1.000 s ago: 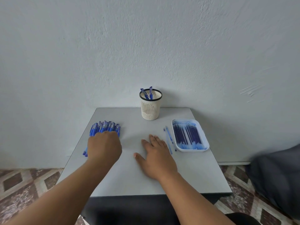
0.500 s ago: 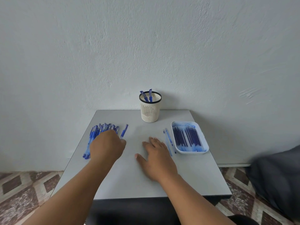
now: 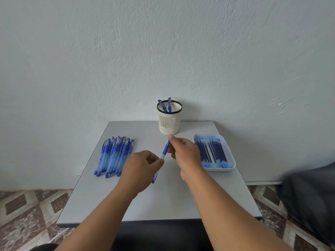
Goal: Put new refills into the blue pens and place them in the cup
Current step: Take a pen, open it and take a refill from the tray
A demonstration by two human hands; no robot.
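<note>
A blue pen (image 3: 165, 149) is held above the middle of the grey table (image 3: 163, 200). My left hand (image 3: 143, 166) pinches its clear barrel, and my right hand (image 3: 184, 153) grips its capped upper end. A pile of several blue pens (image 3: 114, 154) lies at the table's left. A cream slotted cup (image 3: 169, 117) with a black rim stands at the back, holding two blue pens (image 3: 165, 105). A white tray (image 3: 227, 169) at the right holds several dark blue refills (image 3: 211, 151).
A white wall rises straight behind the table. Patterned floor tiles (image 3: 29, 211) show on both sides. Something dark grey (image 3: 311, 196) sits blurred at the right edge. The loose refills seen earlier left of the tray are hidden by my right hand.
My left hand took one pen from the pile and carried it to the middle. My right hand lifted off the table and took hold of the pen's upper end.
</note>
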